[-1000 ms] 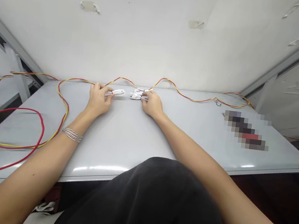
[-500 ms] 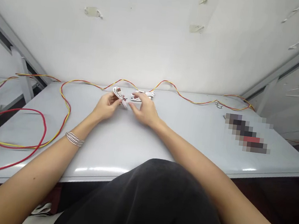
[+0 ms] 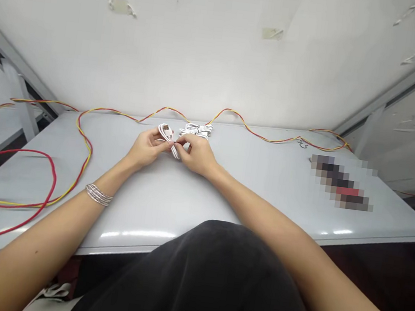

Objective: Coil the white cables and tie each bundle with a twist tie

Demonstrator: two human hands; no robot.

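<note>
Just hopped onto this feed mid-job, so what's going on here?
A person is handling a coiled white cable above a grey table. The left hand holds the coil, while the right hand's thumb and finger appear to pinch the dark tie around it. Just beyond the right hand, more white cable bundles lie on the table. Red and yellow wires run along its back edge.

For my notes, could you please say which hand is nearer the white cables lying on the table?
Right: the right hand is just in front of the white cables; the left hand is farther off, to their front left.
</note>
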